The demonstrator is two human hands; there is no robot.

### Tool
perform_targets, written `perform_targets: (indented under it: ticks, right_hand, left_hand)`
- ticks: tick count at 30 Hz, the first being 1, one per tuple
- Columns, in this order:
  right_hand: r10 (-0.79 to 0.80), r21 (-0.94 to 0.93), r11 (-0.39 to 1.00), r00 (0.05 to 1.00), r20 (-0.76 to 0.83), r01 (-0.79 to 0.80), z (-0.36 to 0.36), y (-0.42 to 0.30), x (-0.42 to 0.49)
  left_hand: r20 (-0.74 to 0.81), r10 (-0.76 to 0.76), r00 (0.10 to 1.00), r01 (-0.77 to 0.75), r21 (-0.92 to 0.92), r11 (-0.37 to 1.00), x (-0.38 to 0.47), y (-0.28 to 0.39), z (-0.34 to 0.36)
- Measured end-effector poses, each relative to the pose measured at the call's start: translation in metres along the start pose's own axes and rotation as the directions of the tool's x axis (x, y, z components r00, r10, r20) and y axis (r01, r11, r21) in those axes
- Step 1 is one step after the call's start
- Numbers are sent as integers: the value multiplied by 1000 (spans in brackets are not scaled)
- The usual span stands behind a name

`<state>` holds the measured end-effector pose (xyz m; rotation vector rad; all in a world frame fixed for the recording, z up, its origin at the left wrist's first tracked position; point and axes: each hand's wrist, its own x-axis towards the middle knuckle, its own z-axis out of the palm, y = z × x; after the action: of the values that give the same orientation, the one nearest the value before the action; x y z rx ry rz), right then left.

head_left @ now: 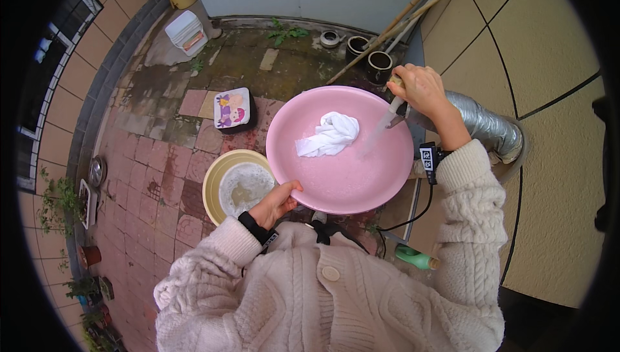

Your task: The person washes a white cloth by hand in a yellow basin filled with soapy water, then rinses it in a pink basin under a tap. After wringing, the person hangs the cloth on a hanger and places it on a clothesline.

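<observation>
My left hand [275, 205] grips the near left rim of a pink plastic basin [339, 185], thumb over the edge. A bunched, wet-looking white cloth [334, 135] lies on the basin's bottom. At the basin's far right side, my right hand [420, 89] is closed around the handle of a water tap [396, 106]; part of the tap is hidden by the fingers. From its spout a stream of water [375, 135] falls into the basin, right of the cloth. Lower left of the pink basin stands a yellow basin [211, 185] with sudsy water in it.
A stool with a cartoon top [232, 108] stands left of the basins. Bamboo poles [387, 37] lean near dark jars [379, 67]. A foil-wrapped pipe [484, 122] runs along the right wall. A green bottle [415, 257] lies by my right side. Potted plants [89, 256] line the left wall.
</observation>
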<state>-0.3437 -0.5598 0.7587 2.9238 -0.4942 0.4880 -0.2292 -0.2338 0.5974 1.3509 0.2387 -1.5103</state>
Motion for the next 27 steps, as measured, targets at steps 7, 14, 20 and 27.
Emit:
perform_targets:
  ticks: [7, 14, 20, 27]
  right_hand:
    - [13, 21, 1000, 1000, 29, -14, -1, 1, 0]
    - [8, 37, 999, 1000, 16, -9, 1, 3, 0]
    - [3, 34, 999, 1000, 10, -3, 2, 4, 0]
    - [32, 40, 999, 999, 16, -33, 2, 4, 1]
  left_hand:
    - [5, -11, 1000, 12, -47, 999, -5, -4, -3]
    - [5, -27, 1000, 28, -77, 997, -7, -7, -4]
    - [-7, -14, 1000, 14, -89, 996, -5, -7, -5]
    - [-28, -14, 1000, 12, -73, 997, -6, -6, -4]
